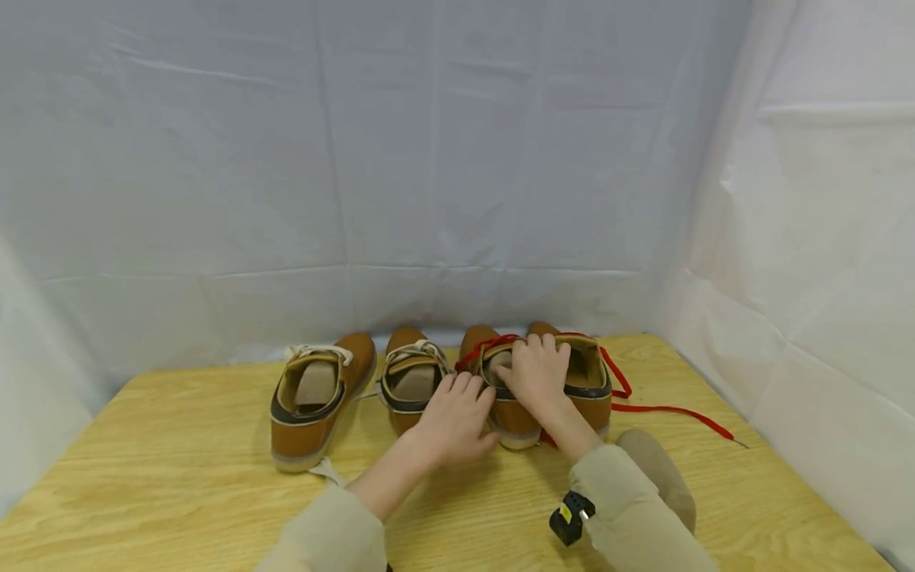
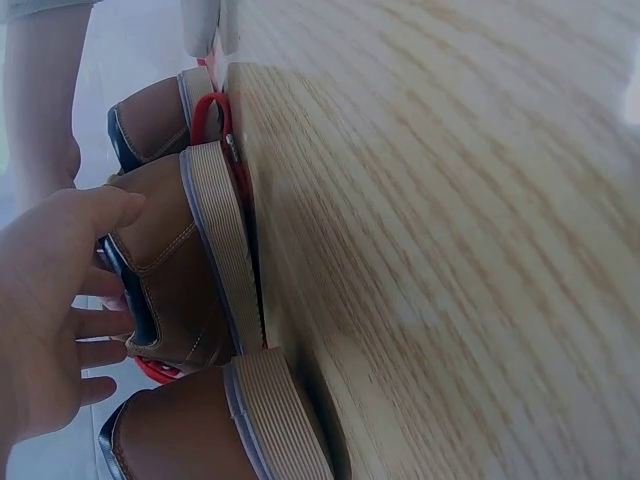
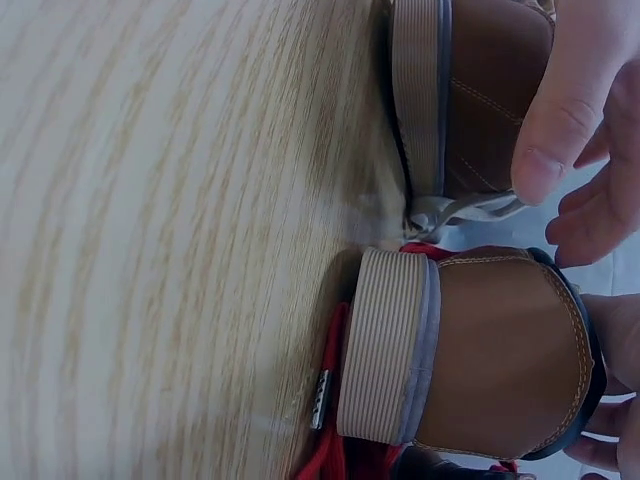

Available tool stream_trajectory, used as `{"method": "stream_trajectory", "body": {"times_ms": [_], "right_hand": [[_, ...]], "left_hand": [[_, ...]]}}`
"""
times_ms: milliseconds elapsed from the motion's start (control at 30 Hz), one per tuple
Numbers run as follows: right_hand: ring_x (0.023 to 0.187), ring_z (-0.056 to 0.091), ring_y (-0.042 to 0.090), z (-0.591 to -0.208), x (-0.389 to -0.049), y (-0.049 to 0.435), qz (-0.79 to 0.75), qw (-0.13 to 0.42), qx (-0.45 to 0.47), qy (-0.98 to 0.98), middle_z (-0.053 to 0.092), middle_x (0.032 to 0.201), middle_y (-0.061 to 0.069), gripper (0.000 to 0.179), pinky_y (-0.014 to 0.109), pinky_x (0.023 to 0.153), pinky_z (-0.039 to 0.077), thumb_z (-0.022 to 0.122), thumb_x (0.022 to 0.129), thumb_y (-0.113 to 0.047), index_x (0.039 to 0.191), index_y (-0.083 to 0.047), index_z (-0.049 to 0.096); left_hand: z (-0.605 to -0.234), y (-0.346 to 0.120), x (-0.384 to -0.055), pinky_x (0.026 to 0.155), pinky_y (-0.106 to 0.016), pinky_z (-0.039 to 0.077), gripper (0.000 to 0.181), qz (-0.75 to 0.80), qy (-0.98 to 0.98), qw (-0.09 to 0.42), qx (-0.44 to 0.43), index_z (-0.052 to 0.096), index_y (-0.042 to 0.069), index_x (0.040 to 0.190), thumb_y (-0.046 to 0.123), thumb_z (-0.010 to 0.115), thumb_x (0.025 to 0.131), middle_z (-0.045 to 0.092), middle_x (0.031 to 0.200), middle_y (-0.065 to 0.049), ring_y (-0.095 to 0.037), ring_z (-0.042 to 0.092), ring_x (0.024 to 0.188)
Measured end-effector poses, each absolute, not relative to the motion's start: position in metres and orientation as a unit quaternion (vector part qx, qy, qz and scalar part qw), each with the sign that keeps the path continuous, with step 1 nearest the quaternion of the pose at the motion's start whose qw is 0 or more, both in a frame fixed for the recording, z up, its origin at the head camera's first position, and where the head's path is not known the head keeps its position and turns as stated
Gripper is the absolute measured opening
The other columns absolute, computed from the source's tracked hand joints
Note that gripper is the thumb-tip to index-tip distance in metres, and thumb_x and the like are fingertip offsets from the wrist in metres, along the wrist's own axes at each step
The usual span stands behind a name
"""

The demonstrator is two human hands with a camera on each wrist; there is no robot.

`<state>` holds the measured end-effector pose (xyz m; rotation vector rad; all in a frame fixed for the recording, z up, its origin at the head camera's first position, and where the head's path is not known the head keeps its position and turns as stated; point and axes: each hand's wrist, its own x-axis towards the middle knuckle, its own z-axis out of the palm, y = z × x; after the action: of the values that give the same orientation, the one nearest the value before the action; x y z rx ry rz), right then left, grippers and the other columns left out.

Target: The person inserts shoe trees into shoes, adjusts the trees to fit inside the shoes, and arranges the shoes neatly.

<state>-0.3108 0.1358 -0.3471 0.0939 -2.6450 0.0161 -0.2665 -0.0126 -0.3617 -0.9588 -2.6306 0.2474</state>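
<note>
Brown leather shoes stand in a row, heels toward me. The third from the left, a red-laced shoe (image 1: 516, 421), lies between my hands. My left hand (image 1: 457, 417) is at its left rear; in the left wrist view the thumb (image 2: 115, 208) overlaps the heel, while the other fingers extend loosely beside the collar. My right hand (image 1: 539, 369) reaches over the same shoe, thumb at its opening and fingers by the red laces (image 1: 493, 343); I cannot tell if it grips the collar. The rightmost shoe (image 1: 593, 409) is partly hidden by that hand.
Two shoes with cream laces stand to the left, the outer shoe (image 1: 303, 435) tilted rightward. A red lace end (image 1: 686, 410) trails across the wooden table (image 1: 179, 461). Beside my right sleeve lies a beige rounded piece (image 1: 658, 469). White cloth (image 1: 379, 159) hangs behind.
</note>
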Motion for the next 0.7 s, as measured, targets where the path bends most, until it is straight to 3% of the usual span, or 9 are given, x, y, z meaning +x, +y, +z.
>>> {"method": "stream_trajectory", "body": {"times_ms": [333,700], "right_hand": [[0.085,0.050,0.031,-0.3441,-0.3126,0.1301,0.031,0.206,0.006,-0.978,0.056,0.080,0.009,0.040,0.049,0.077,0.037,0.068,0.079,-0.049,0.065,-0.012,0.061],[0.091,0.050,0.033,-0.3487,-0.3148,0.1274,0.048,0.195,-0.010,-0.980,0.060,0.088,0.011,0.039,0.051,0.079,0.037,0.066,0.080,-0.047,0.067,-0.011,0.063]], "left_hand": [[-0.3614,-0.0123,-0.2667,0.097,-0.041,0.031,0.060,0.097,-0.925,0.161,-0.329,0.052,0.010,0.127,0.054,0.055,0.085,0.048,0.121,-0.008,-0.025,0.041,0.113],[-0.3631,-0.0108,-0.2672,0.097,-0.041,0.031,0.060,0.108,-0.924,0.165,-0.329,0.052,0.011,0.127,0.054,0.056,0.085,0.048,0.120,-0.008,-0.025,0.041,0.113]]}}
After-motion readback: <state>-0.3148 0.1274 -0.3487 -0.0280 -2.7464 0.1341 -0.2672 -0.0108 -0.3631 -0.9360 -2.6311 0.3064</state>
